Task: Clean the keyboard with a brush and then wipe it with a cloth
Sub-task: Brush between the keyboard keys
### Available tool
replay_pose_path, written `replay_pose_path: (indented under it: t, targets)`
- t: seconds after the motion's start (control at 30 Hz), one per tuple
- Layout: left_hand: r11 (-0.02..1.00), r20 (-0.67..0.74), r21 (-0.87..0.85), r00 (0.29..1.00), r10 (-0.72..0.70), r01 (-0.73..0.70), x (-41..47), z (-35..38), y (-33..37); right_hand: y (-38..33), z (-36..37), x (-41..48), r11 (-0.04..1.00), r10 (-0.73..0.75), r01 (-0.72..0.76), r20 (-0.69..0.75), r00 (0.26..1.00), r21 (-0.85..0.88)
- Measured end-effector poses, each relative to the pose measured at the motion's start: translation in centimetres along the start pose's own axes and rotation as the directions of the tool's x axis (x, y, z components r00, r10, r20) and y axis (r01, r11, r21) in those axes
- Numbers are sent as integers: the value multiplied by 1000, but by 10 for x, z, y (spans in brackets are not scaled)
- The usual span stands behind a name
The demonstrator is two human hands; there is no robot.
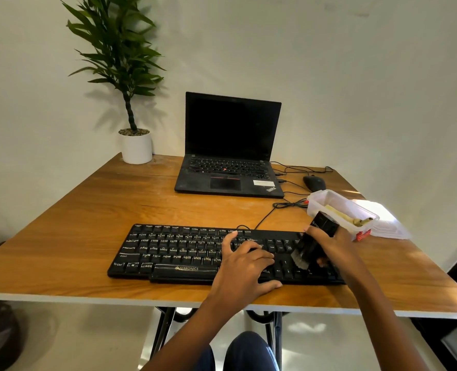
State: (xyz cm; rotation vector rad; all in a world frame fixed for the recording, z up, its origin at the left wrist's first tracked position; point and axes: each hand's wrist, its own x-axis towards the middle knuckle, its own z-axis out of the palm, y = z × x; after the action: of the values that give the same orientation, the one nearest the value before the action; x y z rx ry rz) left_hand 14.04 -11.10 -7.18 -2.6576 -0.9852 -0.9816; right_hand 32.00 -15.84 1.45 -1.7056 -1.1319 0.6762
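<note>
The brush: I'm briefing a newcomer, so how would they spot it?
On the wooden table, find the black keyboard near the front edge. At its right end the right hand grips the brush: black-handled, the only thing with grey bristles.

The black keyboard (pixel 168 253) carries the brand "ZEBRONICS" in pale letters on its space bar, and its keys show legends such as "Ctrl", "Alt", "Shift" and single letters like F, G and H. The laptop (pixel 230 167) bears "ThinkPad" on the right corner of its palm rest. The print on its white sticker (pixel 260 183) and the marking on the brush (pixel 315 236) are too small to read.
</note>
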Motion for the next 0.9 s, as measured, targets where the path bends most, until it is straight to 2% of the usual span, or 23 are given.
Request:
replay_pose_path:
  t: [0.1, 0.17, 0.2, 0.27, 0.33, 0.37, 0.4, 0.47, 0.57, 0.77, 0.9]
  targets:
    - [1000, 10, 8, 1000, 0, 0, -1, -1, 1, -1, 1, 3, 998, 4, 2, 90, 996, -69]
    - [1000, -1, 13, 1000, 0, 0, -3, -4, 1, -5, 2, 5, 998, -20, 25, 93, 995, -49]
    - [1000, -11, 16, 1000, -7, 7, -6, -6, -1, -6, 2, 7, 999, -26, 24, 58, 998, 32]
    - [999, -42, 33, 998, -35, 37, -14, -11, -7, -7, 0, 8, 942, 3, -10, 21, 1000, 336]
    - [995, -71, 54, 994, -79, 83, -24, -19, -19, -7, -1, 8, 777, 11, -46, 59, 998, 628]
    - [992, -74, 64, 992, -101, 106, -29, -23, -27, -6, -1, 6, 718, 15, -64, 76, 997, 693]
    - [989, -72, 79, 990, -121, 126, -33, -27, -35, -3, 0, 5, 707, 19, -72, 82, 996, 704]
    - [983, -64, 110, 988, -142, 148, -39, -32, -46, 1, 4, 0, 798, -7, -35, 67, 998, 602]
    - [978, -55, 139, 988, -147, 153, -42, -34, -49, -4, 13, -18, 925, -121, 84, 79, 990, 370]
    - [975, -64, 160, 988, -143, 152, -45, -32, -49, -2, 35, -29, 978, -160, 150, 61, 985, 147]
    - [975, -72, 159, 987, -145, 155, -45, -32, -48, 6, 44, -28, 987, -142, 135, 95, 985, 83]
